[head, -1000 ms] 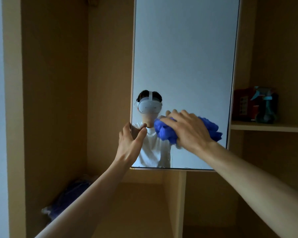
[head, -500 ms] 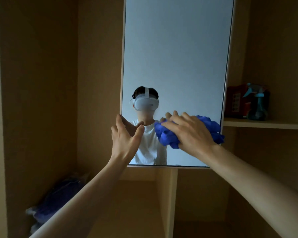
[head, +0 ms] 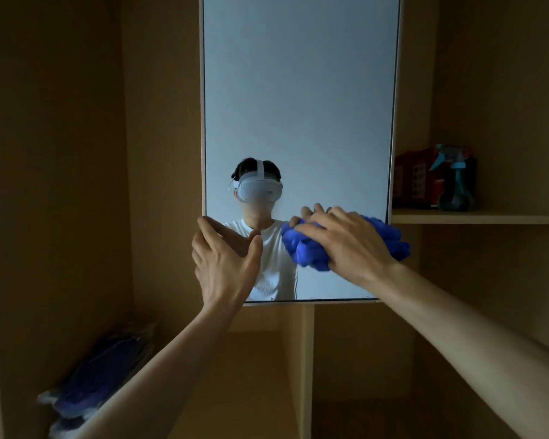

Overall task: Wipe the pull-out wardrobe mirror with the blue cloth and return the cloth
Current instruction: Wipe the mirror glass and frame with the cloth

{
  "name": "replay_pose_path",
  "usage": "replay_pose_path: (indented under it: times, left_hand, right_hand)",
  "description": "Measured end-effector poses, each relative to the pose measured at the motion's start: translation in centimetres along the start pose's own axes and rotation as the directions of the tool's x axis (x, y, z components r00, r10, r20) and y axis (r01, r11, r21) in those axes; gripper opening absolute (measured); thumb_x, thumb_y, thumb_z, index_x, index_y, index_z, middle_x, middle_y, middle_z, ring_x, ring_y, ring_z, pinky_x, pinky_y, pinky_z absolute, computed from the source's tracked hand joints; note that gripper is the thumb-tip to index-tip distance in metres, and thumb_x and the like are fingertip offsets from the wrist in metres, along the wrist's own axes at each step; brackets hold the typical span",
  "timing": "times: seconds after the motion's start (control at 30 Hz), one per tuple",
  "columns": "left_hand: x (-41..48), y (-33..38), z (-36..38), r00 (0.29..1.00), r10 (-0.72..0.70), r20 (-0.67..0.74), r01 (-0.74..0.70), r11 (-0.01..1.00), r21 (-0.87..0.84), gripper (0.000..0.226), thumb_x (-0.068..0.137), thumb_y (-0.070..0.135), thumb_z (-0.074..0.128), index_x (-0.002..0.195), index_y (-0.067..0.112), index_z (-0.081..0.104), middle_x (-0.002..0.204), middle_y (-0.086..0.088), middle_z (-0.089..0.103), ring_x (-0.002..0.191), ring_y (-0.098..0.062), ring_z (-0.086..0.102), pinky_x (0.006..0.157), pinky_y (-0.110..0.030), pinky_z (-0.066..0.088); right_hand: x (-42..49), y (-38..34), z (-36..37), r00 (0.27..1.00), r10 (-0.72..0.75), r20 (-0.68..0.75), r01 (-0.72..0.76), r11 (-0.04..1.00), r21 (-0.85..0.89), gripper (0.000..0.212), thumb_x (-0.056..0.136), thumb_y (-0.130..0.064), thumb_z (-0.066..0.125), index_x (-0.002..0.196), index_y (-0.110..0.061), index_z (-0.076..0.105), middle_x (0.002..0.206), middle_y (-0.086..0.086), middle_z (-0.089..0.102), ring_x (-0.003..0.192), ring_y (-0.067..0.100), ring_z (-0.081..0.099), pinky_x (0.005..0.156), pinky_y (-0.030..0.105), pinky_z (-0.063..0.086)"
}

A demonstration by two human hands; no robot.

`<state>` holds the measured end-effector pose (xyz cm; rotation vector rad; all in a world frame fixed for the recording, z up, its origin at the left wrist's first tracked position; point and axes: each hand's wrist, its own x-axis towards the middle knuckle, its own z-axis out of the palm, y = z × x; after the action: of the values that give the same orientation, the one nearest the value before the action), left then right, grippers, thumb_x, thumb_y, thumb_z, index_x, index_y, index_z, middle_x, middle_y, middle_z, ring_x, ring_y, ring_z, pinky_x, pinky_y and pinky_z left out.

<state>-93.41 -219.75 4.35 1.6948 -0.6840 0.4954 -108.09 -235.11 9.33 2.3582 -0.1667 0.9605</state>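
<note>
The soft, light, bunched blue cloth (head: 301, 248) is gripped and pressed by the right hand (head: 346, 245) low on the fragile tall frameless wardrobe mirror (head: 298, 106), whose left edge is steadied by the spread left hand (head: 225, 264).

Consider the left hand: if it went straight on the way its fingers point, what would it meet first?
Probably the mirror: the left hand points up and forward at its left edge, though depth is unclear.
</note>
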Motion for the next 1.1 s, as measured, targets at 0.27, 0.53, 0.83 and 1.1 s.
replay_pose_path:
  times: [0.27, 0.53, 0.83, 1.1]
  left_hand:
    - [2.5, 1.7, -0.6, 0.997, 0.071, -0.023, -0.071, 0.997, 0.011, 0.112, 0.088, 0.063, 0.064, 0.161, 0.016, -0.007, 0.164, -0.013, 0.011, 0.151, -0.032, 0.015, 0.119, -0.053, 0.028]
    - [1.1, 0.1, 0.9, 0.998, 0.042, -0.054, -0.039, 0.998, 0.043, 0.114, 0.087, 0.063, 0.065, 0.160, 0.016, -0.009, 0.165, -0.013, 0.008, 0.151, -0.035, 0.014, 0.118, -0.058, 0.028]
    - [-0.7, -1.1, 0.9, 0.999, 0.020, -0.025, -0.020, 0.999, 0.026, 0.114, 0.087, 0.065, 0.064, 0.160, 0.016, -0.009, 0.166, -0.011, 0.007, 0.152, -0.034, 0.012, 0.119, -0.059, 0.026]
    - [0.3, -0.7, -0.1, 0.998, 0.070, 0.010, -0.070, 0.997, 0.023, 0.114, 0.086, 0.066, 0.063, 0.160, 0.013, -0.005, 0.164, -0.014, 0.008, 0.151, -0.037, 0.014, 0.118, -0.057, 0.029]
  right_hand:
    - [3.1, 4.6, -2.4, 0.985, 0.032, -0.171, -0.042, 0.997, -0.059, 0.047, 0.069, -0.007, 0.068, 0.113, -0.023, 0.063, 0.098, 0.002, 0.061, 0.085, 0.026, 0.053, 0.066, 0.037, 0.039]
    - [-1.1, 3.8, 0.9, 0.997, 0.023, -0.075, -0.021, 0.999, 0.028, 0.044, 0.081, -0.013, 0.067, 0.124, -0.021, 0.060, 0.113, 0.005, 0.061, 0.098, 0.029, 0.056, 0.081, 0.049, 0.048]
    - [-6.5, 2.4, 3.2, 0.999, 0.039, 0.023, -0.040, 0.998, 0.043, 0.065, 0.069, -0.010, 0.082, 0.127, -0.028, 0.060, 0.119, -0.002, 0.061, 0.103, 0.024, 0.056, 0.081, 0.044, 0.050]
    - [-3.7, 6.1, -1.0, 0.995, 0.080, -0.063, -0.082, 0.996, -0.040, 0.045, 0.084, -0.019, 0.046, 0.125, -0.020, 0.065, 0.111, 0.008, 0.062, 0.094, 0.030, 0.057, 0.077, 0.045, 0.047]
